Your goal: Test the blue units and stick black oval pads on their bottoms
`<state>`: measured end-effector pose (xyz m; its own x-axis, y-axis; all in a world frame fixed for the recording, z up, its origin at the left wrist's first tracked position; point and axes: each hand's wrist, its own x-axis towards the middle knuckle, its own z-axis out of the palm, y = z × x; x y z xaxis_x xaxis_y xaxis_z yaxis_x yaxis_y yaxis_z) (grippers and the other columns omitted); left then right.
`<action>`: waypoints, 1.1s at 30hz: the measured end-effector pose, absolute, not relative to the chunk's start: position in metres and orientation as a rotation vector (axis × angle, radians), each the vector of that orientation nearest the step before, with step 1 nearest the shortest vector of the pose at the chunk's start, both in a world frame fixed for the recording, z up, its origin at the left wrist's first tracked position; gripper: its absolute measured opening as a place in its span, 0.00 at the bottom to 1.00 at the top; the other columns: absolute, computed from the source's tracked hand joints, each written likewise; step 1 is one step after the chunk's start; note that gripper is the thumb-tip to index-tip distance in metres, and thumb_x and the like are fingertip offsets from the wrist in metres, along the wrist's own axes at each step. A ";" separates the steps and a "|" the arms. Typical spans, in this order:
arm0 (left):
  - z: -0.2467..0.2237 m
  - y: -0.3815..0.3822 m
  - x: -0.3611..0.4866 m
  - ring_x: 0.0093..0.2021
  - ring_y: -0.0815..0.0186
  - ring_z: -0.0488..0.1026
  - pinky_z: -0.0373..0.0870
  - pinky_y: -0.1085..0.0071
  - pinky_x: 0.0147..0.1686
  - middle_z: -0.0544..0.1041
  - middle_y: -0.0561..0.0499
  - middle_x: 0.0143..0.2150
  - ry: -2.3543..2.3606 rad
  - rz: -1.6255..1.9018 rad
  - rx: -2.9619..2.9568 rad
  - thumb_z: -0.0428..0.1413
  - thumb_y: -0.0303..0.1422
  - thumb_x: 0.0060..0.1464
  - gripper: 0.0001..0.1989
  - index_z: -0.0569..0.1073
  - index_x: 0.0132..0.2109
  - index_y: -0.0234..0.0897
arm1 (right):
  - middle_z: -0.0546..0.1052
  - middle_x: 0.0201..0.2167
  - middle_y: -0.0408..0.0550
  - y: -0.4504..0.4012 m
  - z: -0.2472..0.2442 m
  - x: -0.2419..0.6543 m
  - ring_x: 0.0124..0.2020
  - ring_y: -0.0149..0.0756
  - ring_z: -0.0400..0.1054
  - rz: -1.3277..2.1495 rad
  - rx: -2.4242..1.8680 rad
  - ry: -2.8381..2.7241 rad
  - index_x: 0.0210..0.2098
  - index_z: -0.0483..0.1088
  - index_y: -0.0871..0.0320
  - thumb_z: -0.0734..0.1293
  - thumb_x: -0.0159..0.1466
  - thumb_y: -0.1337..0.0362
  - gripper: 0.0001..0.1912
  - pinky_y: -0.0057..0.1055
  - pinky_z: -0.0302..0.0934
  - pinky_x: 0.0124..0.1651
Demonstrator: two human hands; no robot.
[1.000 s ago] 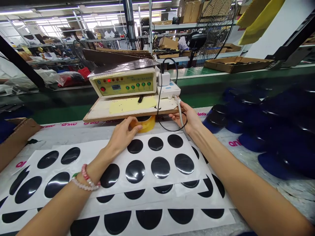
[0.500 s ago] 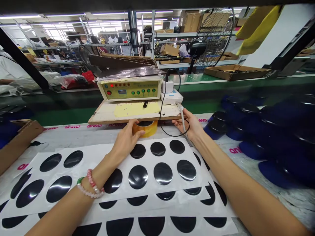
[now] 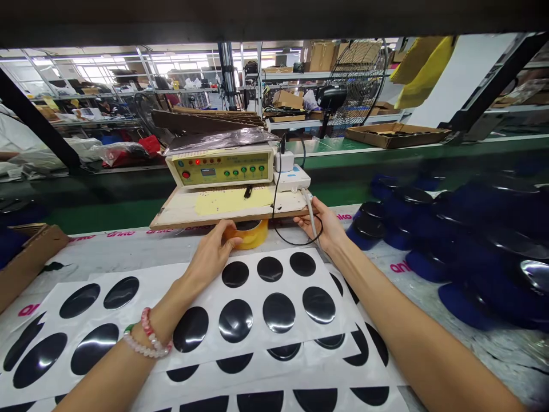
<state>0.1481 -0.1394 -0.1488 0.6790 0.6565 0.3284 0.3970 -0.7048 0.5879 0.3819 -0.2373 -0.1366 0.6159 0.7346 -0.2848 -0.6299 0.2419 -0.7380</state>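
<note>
My left hand (image 3: 210,252) curls round the left side of a roll of yellow tape (image 3: 256,234), its thumb on the front. The roll sits partly beneath the front edge of a wooden board (image 3: 171,213). At the board's right front corner, my right hand (image 3: 326,226) is closed, thumb near the top and fingers at the underside. A grey cable (image 3: 310,212) and a thin black wire (image 3: 277,229) hang beside that hand. On the board stand a control box (image 3: 223,169) with buttons and a white power strip (image 3: 292,178). Sheets with black ovals (image 3: 278,312) lie below my hands.
Dark blue cap-like pieces (image 3: 429,229) crowd the right side. A cardboard box (image 3: 38,257) stands at left. Beyond the green ledge (image 3: 334,178) are a shallow carton (image 3: 398,136) and a fan (image 3: 360,86). A dark beam (image 3: 274,26) crosses overhead.
The camera view has tilted up and shifted slightly, so everything sits lower and a little to the left. Both hands keep their places at the tape roll and the board.
</note>
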 end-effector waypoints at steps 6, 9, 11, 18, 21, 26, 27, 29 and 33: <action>-0.148 -0.136 0.148 0.34 0.65 0.70 0.63 0.70 0.36 0.73 0.52 0.38 0.828 0.708 2.437 0.47 0.35 0.60 0.07 0.63 0.46 0.42 | 0.71 0.23 0.40 -0.238 -0.136 0.381 0.19 0.25 0.66 0.947 -0.937 -0.137 0.34 0.68 0.64 0.57 0.70 0.60 0.15 0.21 0.62 0.20; -0.148 -0.134 0.148 0.33 0.66 0.69 0.63 0.70 0.36 0.73 0.53 0.37 0.836 0.687 2.449 0.47 0.35 0.60 0.07 0.63 0.45 0.42 | 0.71 0.25 0.41 -0.238 -0.138 0.382 0.20 0.24 0.66 0.951 -0.936 -0.135 0.36 0.68 0.64 0.57 0.70 0.60 0.15 0.21 0.62 0.21; -0.148 -0.134 0.148 0.33 0.65 0.69 0.63 0.69 0.37 0.73 0.53 0.37 0.843 0.677 2.457 0.48 0.35 0.60 0.07 0.63 0.45 0.42 | 0.72 0.26 0.41 -0.238 -0.139 0.383 0.21 0.24 0.66 0.958 -0.941 -0.131 0.37 0.68 0.63 0.58 0.70 0.59 0.14 0.22 0.62 0.22; -0.147 -0.140 0.147 0.34 0.64 0.71 0.65 0.68 0.39 0.74 0.51 0.41 0.858 0.653 2.481 0.47 0.37 0.61 0.08 0.63 0.47 0.43 | 0.72 0.30 0.43 -0.239 -0.140 0.383 0.24 0.26 0.67 0.984 -0.991 -0.131 0.39 0.68 0.63 0.60 0.68 0.59 0.13 0.23 0.64 0.24; -0.145 -0.143 0.146 0.33 0.63 0.71 0.65 0.66 0.38 0.74 0.49 0.42 0.881 0.633 2.491 0.46 0.39 0.61 0.11 0.63 0.49 0.42 | 0.72 0.31 0.43 -0.240 -0.140 0.383 0.25 0.26 0.67 0.978 -1.015 -0.144 0.40 0.68 0.63 0.61 0.68 0.59 0.12 0.24 0.64 0.25; -0.142 -0.147 0.144 0.31 0.63 0.72 0.66 0.66 0.37 0.74 0.49 0.47 0.899 0.596 2.504 0.44 0.40 0.62 0.12 0.62 0.50 0.43 | 0.73 0.34 0.45 -0.244 -0.138 0.386 0.28 0.28 0.69 0.932 -1.071 -0.179 0.41 0.68 0.63 0.61 0.68 0.59 0.12 0.27 0.66 0.29; -0.141 -0.147 0.144 0.31 0.63 0.72 0.66 0.66 0.37 0.74 0.49 0.47 0.903 0.591 2.508 0.44 0.41 0.62 0.12 0.62 0.50 0.43 | 0.73 0.34 0.45 -0.245 -0.138 0.388 0.29 0.29 0.69 0.917 -1.083 -0.188 0.42 0.68 0.62 0.62 0.68 0.59 0.12 0.28 0.66 0.30; -0.141 -0.148 0.145 0.30 0.63 0.72 0.66 0.66 0.36 0.74 0.48 0.47 0.916 0.579 2.518 0.44 0.41 0.62 0.13 0.62 0.50 0.43 | 0.73 0.36 0.46 -0.246 -0.139 0.390 0.31 0.30 0.69 0.876 -1.115 -0.205 0.42 0.68 0.62 0.62 0.67 0.60 0.11 0.30 0.67 0.32; -0.132 -0.151 0.144 0.27 0.61 0.73 0.66 0.66 0.33 0.77 0.49 0.40 0.953 0.533 2.544 0.44 0.41 0.61 0.14 0.64 0.50 0.43 | 0.73 0.37 0.46 -0.249 -0.139 0.394 0.32 0.31 0.69 0.682 -1.211 -0.243 0.42 0.68 0.62 0.63 0.66 0.61 0.10 0.31 0.67 0.33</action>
